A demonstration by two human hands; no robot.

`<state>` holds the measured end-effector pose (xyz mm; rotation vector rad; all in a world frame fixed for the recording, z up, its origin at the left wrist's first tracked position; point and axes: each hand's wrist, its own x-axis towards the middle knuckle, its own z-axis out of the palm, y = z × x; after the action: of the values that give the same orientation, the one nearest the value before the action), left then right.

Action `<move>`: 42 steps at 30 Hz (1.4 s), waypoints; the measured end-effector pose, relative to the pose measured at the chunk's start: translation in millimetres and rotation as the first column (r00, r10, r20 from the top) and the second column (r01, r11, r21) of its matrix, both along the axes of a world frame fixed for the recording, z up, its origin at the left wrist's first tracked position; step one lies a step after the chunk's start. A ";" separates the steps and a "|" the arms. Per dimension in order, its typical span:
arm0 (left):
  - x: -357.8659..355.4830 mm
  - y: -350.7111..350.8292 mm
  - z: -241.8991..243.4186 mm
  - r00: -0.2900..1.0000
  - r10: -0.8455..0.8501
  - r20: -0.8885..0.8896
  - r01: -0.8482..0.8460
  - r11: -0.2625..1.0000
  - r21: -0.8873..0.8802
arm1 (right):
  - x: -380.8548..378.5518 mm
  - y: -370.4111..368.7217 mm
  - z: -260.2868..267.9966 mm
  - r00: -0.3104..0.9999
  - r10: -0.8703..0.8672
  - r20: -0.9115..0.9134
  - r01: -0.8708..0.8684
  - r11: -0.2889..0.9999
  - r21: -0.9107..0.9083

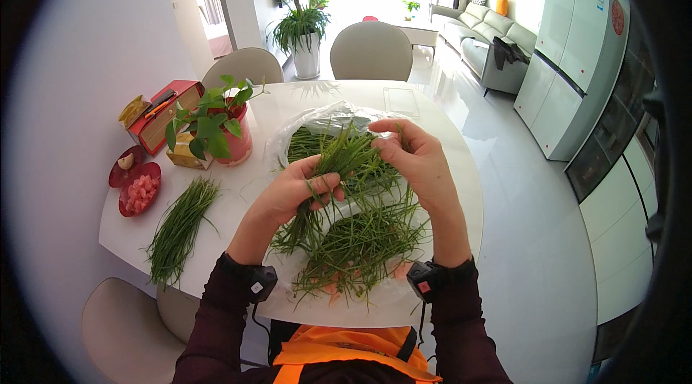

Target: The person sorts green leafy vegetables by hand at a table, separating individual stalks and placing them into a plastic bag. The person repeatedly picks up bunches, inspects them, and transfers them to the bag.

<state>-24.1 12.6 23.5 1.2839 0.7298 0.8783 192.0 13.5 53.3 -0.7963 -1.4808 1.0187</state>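
My left hand grips a bunch of thin green chives above the table, its stalks hanging below my fingers. At the bunch's upper right, my right hand has thumb and forefinger bent around a thin green strand. Behind the bunch, more chives lie in a clear plastic bag. A loose, tangled heap of chives rests on plastic nearest my body. To the left, a separate bundle of chives lies on the white table, its stalks roughly aligned.
Left of my hands are a red dish of diced raw meat, a dish with garlic, a potted plant and a red box. Chairs stand at the far side and lower left.
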 end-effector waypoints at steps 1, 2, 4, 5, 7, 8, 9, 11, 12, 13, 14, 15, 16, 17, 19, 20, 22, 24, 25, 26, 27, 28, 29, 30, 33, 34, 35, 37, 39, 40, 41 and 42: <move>0.1 -0.2 -0.3 1.000 -0.011 -0.001 0.011 1.000 -0.009 | -1.1 0.6 -0.5 1.000 -0.011 -0.005 0.011 0.999 0.041; 0.2 -0.2 -0.9 1.000 -0.011 -0.015 0.011 1.000 0.003 | -2.0 0.9 -1.1 0.999 -0.032 -0.001 0.032 0.998 0.051; -0.4 0.0 -2.3 1.000 -0.022 -0.015 0.022 1.000 0.003 | -1.8 1.9 -1.2 0.991 -0.111 -0.074 0.115 0.992 0.052; -0.8 0.9 -3.1 0.999 -0.009 -0.033 0.010 1.000 0.024 | 0.2 1.9 -0.5 0.974 -0.169 -0.150 0.177 0.983 0.038; -2.1 3.4 -4.6 0.999 0.006 -0.041 -0.004 0.999 0.054 | 5.8 2.7 2.6 0.915 -0.259 -0.308 0.285 0.958 0.042; -4.5 5.0 -4.4 1.000 -0.005 -0.019 0.006 0.999 0.040 | 10.9 2.7 5.3 0.867 -0.275 -0.416 0.308 0.951 0.013; -8.0 7.2 -3.4 1.000 -0.016 0.003 0.016 1.000 0.026 | 17.4 2.1 8.1 0.808 -0.286 -0.514 0.326 0.945 -0.015; -14.9 11.4 -2.0 0.998 0.043 0.044 -0.042 0.999 -0.005 | 29.8 0.9 14.1 0.680 -0.336 -0.652 0.435 0.900 -0.010; -18.3 13.2 -1.9 0.992 0.113 0.062 -0.111 0.994 -0.023 | 38.4 -2.1 17.3 0.616 -0.323 -0.718 0.455 0.890 -0.010; -20.8 15.7 -2.2 0.981 0.174 0.089 -0.171 0.984 -0.042 | 44.3 -3.6 19.9 0.584 -0.341 -0.737 0.513 0.859 0.008; -22.5 19.0 -2.8 0.949 0.274 0.157 -0.266 0.961 -0.069 | 50.0 -6.3 22.2 0.568 -0.316 -0.759 0.532 0.845 0.046; -25.2 22.6 -3.0 0.907 0.347 0.239 -0.325 0.937 -0.129 | 55.0 -9.7 24.0 0.537 -0.297 -0.789 0.557 0.827 0.068; -28.9 25.8 -2.6 0.851 0.395 0.346 -0.353 0.918 -0.180 | 59.1 -12.6 26.0 0.512 -0.289 -0.809 0.588 0.804 0.085; -32.7 28.3 -2.0 0.780 0.440 0.445 -0.373 0.898 -0.234 | 62.0 -15.7 27.7 0.492 -0.270 -0.828 0.618 0.778 0.113; -40.5 31.0 1.7 0.640 0.507 0.578 -0.393 0.862 -0.320 | 63.8 -21.9 30.5 0.533 -0.296 -0.793 0.632 0.762 0.141; -44.1 29.7 4.7 0.636 0.468 0.613 -0.381 0.882 -0.278 | 62.7 -24.7 31.6 0.591 -0.313 -0.743 0.615 0.771 0.165; -42.7 23.2 10.3 0.661 0.417 0.624 -0.369 0.905 -0.213 | 54.2 -28.6 32.1 0.730 -0.375 -0.571 0.547 0.822 0.160; -32.4 8.7 13.7 0.730 0.348 0.588 -0.337 0.932 -0.132 | 39.5 -33.9 29.0 0.946 -0.189 -0.262 0.221 0.971 0.096; -22.7 2.2 14.4 0.789 0.338 0.514 -0.366 0.929 -0.049 | 27.9 -33.1 25.7 0.981 -0.116 -0.154 0.121 0.992 0.020; -12.9 -6.1 14.1 0.830 0.333 0.448 -0.359 0.933 -0.030 | 17.1 -31.8 22.8 0.998 -0.034 -0.048 0.032 0.999 -0.038; -4.4 -14.2 13.6 0.869 0.248 0.428 -0.305 0.950 0.069 | 3.8 -29.8 17.7 0.998 0.059 -0.026 -0.059 0.998 0.005; 2.0 -20.3 13.9 0.906 0.233 0.354 -0.272 0.960 0.065 | -10.0 -26.6 12.6 0.997 0.072 -0.001 -0.072 0.997 -0.013; 6.5 -25.4 14.1 0.936 0.138 0.323 -0.192 0.971 0.142 | -21.0 -23.3 8.5 0.998 0.057 0.025 -0.055 0.997 -0.052; 8.5 -28.4 14.9 0.953 0.104 0.286 -0.132 0.988 0.084 | -26.6 -22.7 5.8 0.994 0.111 -0.007 -0.111 0.994 -0.014; 10.5 -26.7 16.9 0.977 0.124 0.172 -0.126 0.992 -0.001 | -30.2 -21.2 2.9 0.995 0.092 -0.036 -0.093 0.995 -0.037; 10.2 -26.5 16.4 0.981 0.088 0.172 -0.088 0.996 -0.006 | -28.7 -20.9 3.4 0.997 0.064 -0.035 -0.066 0.997 -0.040; 10.0 -25.8 15.7 0.984 0.054 0.169 -0.052 0.999 -0.016 | -26.4 -20.8 4.4 0.998 0.048 -0.046 -0.050 0.997 -0.051; 9.5 -24.6 14.4 0.986 -0.023 0.168 0.032 0.998 -0.049 | -19.8 -20.2 7.2 0.999 -0.006 -0.046 0.003 0.997 -0.073; 8.9 -23.7 13.1 0.979 -0.105 0.176 0.124 0.988 -0.097 | -14.4 -18.8 8.5 0.991 -0.027 -0.135 0.018 0.998 -0.064; 8.8 -23.0 12.5 0.982 -0.099 0.160 0.118 0.987 -0.113 | -10.9 -17.3 9.1 0.977 -0.066 -0.203 0.052 0.996 -0.073; 8.3 -22.2 12.1 0.985 -0.093 0.144 0.111 0.985 -0.128 | -6.6 -15.9 9.6 0.957 -0.105 -0.269 0.085 0.993 -0.084; 7.8 -21.5 11.6 0.988 -0.087 0.129 0.105 0.984 -0.144 | -2.5 -13.3 10.1 0.929 -0.141 -0.343 0.130 0.990 -0.056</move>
<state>-16.3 -8.9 35.1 1.1123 0.6203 0.8006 189.5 0.2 63.4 -0.6901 -1.0955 1.0210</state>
